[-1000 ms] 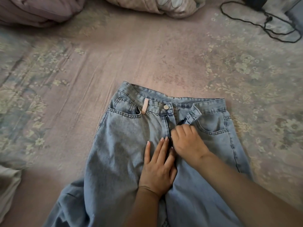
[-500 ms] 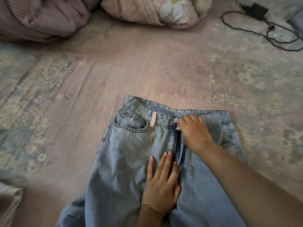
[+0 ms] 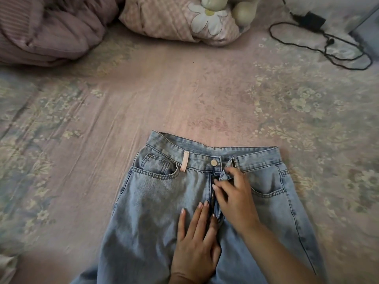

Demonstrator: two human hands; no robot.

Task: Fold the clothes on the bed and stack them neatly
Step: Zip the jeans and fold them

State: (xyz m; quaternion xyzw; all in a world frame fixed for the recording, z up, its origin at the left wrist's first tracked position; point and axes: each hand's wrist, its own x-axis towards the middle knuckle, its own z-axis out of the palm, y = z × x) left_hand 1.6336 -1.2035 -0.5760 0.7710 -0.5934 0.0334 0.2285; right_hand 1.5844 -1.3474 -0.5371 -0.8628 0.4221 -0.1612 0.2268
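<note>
Light blue jeans (image 3: 164, 201) lie flat on the bed with the waistband away from me and the fly open. A metal button (image 3: 214, 162) shows on the waistband's left flap. My left hand (image 3: 196, 242) rests flat on the denim just left of the zipper, fingers straight. My right hand (image 3: 233, 197) is at the right fly flap, fingers curled round its edge just below the waistband. The legs run out of view at the bottom.
The floral pink bed sheet (image 3: 184, 95) stretches all round the jeans. A purple blanket (image 3: 47, 31) and a checked daisy pillow (image 3: 180, 19) lie at the far edge. A black charger and cable (image 3: 328, 46) sit far right. Pale cloth (image 3: 6, 267) shows bottom left.
My right hand has dropped from the waistband button to the right fly flap below it. The left hand stays flat beside the zipper. The camera has tilted upward.
</note>
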